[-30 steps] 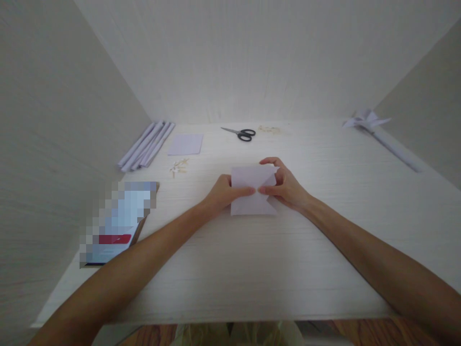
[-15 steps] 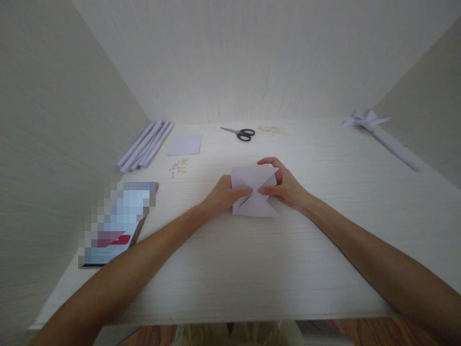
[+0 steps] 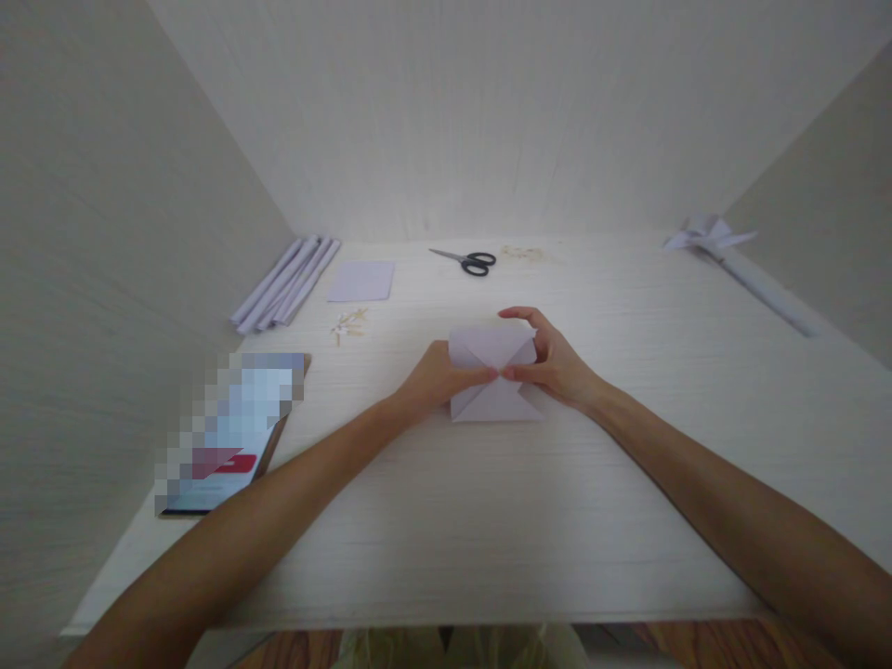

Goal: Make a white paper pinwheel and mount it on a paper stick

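A white square of paper (image 3: 494, 401) with diagonal cuts or creases is held just above the table, between both hands. My left hand (image 3: 444, 376) grips its left side, the thumb lying across the top and its tip near the paper's centre. My right hand (image 3: 547, 358) pinches the right side, thumb also at the centre, index finger curved above the far right corner. Both thumb tips almost meet there. The fingers under the paper are hidden.
Black-handled scissors (image 3: 474, 263) lie at the back. Rolled paper tubes (image 3: 285, 283), a paper stack (image 3: 360, 281) and small beige pieces (image 3: 349, 323) are at the left, a tablet (image 3: 237, 437) nearer. A paper pinwheel on a tube (image 3: 756, 288) rests at the right; more small bits (image 3: 522, 253) lie behind.
My left thumb has slid right to the paper's centre, almost meeting the right thumb. The paper's far edge now curls over, and its flaps are drawn closer to the middle.
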Demonstrator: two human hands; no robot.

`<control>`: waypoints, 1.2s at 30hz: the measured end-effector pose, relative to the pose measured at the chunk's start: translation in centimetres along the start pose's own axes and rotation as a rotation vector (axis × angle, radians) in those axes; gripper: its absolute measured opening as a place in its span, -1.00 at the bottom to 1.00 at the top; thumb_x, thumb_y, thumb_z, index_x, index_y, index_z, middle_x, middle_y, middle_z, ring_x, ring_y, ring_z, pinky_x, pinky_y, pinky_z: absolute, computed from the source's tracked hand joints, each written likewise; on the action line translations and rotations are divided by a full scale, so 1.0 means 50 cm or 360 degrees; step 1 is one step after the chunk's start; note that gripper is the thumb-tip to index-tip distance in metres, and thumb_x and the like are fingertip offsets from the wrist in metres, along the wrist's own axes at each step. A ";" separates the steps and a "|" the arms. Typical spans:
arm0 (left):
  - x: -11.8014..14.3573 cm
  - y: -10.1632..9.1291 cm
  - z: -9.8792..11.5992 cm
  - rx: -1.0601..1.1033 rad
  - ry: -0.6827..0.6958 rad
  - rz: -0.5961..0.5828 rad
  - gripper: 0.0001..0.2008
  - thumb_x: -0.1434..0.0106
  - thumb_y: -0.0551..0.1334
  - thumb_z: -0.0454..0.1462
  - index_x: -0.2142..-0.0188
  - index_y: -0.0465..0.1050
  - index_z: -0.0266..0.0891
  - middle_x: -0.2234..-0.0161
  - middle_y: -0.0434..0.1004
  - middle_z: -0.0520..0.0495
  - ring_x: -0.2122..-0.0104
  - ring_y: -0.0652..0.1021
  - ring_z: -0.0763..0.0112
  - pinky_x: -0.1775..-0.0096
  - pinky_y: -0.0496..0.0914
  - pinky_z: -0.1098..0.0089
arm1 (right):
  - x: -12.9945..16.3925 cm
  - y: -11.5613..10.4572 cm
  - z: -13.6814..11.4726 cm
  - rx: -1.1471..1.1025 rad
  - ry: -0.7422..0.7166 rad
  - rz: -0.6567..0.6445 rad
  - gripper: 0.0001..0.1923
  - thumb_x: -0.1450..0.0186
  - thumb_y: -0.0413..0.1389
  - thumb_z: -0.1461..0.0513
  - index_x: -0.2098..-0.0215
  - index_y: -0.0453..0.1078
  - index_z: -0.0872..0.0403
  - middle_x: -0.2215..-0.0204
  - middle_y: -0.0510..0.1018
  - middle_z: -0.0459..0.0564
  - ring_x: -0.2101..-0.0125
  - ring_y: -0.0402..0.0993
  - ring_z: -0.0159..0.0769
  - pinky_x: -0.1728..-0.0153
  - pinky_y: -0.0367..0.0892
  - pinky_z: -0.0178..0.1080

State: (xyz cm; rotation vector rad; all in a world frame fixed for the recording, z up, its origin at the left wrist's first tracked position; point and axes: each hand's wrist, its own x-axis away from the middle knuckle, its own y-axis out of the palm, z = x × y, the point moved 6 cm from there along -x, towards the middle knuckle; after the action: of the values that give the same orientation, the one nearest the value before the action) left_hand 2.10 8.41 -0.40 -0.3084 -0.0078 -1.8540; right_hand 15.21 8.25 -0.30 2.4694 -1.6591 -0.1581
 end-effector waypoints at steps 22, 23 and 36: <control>-0.007 0.004 -0.014 0.0385 -0.0111 -0.0065 -0.66 0.16 0.30 -0.24 0.34 0.45 -0.35 0.34 0.53 -0.14 0.37 0.49 0.34 0.32 0.35 0.38 | -0.005 -0.015 0.002 -0.0143 0.0005 0.0259 -0.27 0.16 0.25 0.34 0.10 0.01 -0.05 0.56 0.45 -0.23 0.63 0.38 -0.48 0.59 0.32 -0.39; -0.007 0.006 -0.011 0.0471 -0.0132 -0.0134 -0.68 0.18 0.30 -0.26 0.37 0.45 -0.36 0.37 0.53 -0.14 0.39 0.49 0.35 0.32 0.34 0.38 | -0.005 -0.015 0.002 -0.0141 0.0060 0.0204 -0.26 0.17 0.25 0.35 0.09 0.01 -0.04 0.57 0.45 -0.23 0.63 0.38 -0.47 0.60 0.32 -0.40; 0.006 0.014 -0.012 -0.0234 -0.0245 -0.0410 -0.70 0.21 0.32 -0.19 0.48 0.43 -0.36 0.54 0.45 -0.05 0.55 0.42 0.43 0.51 0.23 0.45 | 0.004 0.006 -0.005 0.0216 0.0240 -0.0284 -0.23 0.08 0.20 0.38 -0.02 -0.06 -0.02 0.53 0.47 -0.17 0.60 0.42 -0.43 0.64 0.26 -0.44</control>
State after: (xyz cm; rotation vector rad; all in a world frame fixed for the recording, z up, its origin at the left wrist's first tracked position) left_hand 2.57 7.81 -1.01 -0.5747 -0.0176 -2.0858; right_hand 15.04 7.95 0.02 2.6537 -1.4338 0.1213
